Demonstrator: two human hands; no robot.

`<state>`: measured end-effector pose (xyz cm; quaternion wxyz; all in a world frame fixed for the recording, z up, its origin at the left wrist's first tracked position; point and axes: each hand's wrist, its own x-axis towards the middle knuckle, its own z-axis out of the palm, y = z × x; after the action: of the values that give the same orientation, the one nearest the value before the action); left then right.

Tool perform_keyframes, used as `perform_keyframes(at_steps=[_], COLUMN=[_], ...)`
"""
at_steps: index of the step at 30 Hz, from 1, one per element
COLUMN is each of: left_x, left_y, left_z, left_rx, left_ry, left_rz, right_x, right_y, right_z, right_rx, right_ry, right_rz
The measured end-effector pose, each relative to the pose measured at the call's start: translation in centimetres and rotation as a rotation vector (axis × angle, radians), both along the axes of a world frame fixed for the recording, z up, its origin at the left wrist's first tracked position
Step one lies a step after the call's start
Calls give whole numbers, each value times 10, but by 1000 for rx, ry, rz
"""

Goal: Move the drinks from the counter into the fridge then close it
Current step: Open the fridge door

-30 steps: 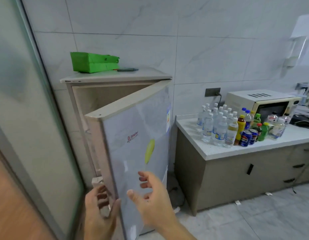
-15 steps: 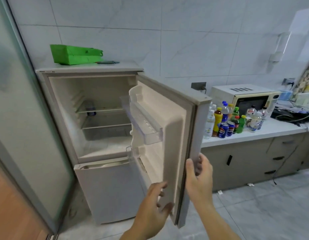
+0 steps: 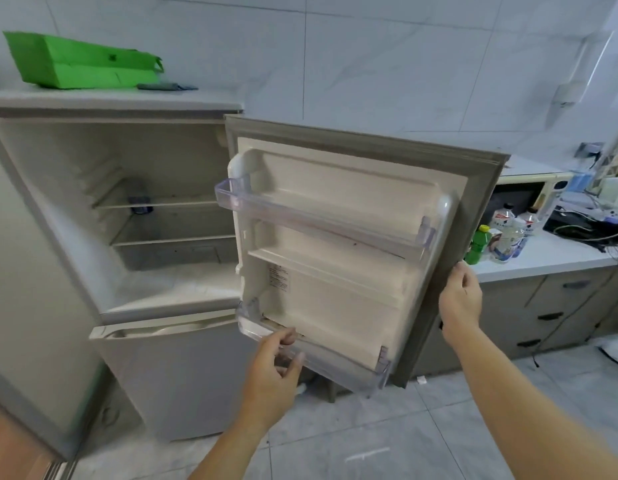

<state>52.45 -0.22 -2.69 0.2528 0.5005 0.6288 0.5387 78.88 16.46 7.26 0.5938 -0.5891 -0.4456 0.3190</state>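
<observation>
White marble-look wall tiles (image 3: 387,64) behind, pale grey floor tiles (image 3: 387,438) below, evenly lit. Grey cabinet drawers (image 3: 556,306) with dark handles under a white desk (image 3: 542,258) at right. Cream microwave (image 3: 529,188) on it, tangled cables (image 3: 584,226) beside. Frosted glass panel (image 3: 20,289) at left.
</observation>
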Motion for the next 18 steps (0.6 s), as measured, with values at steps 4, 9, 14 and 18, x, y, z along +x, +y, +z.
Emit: perform_keyframes(at_steps=[4,9,14,18], left_x=[20,50,102,139], left_y=[30,64,95,127], left_z=[2,-6,-8,2], left_rx=[3,-20,-73,-88], left_ry=[-14,2,-12,-9], left_rz=[19,71,120,139], right_x=[9,16,23,28], right_y=[65,129,178,210], right_z=[-1,-5,-2,-4], right_rx=[-50,-69,-72,-87], right_ry=[31,18,-67,-68], right_rz=[3,32,202,352])
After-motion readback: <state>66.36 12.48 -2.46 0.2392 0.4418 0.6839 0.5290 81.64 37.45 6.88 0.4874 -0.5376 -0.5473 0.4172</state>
